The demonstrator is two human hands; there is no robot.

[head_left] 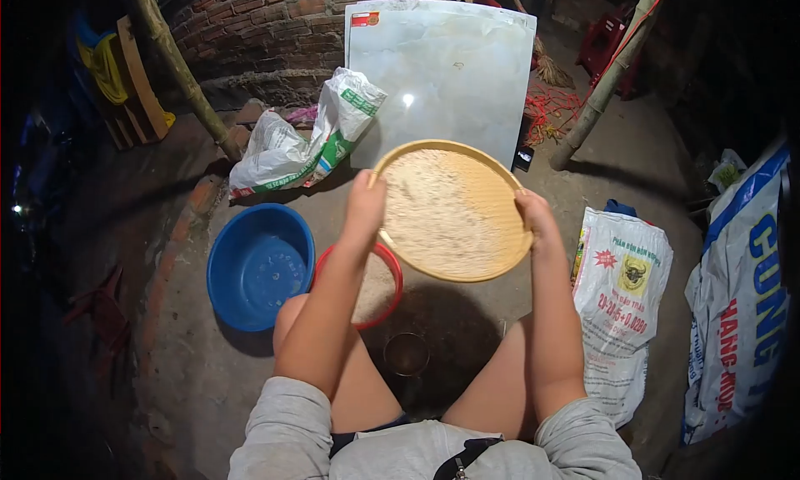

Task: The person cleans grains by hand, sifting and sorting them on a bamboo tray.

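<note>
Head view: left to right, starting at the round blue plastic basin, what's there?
Round blue plastic basin, left hand, round yellow shallow tray, right hand, flat white printed sack, large white sack with blue lettering.

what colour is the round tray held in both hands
Pale yellow: the round tray shows in the head view, the only one here.
</note>
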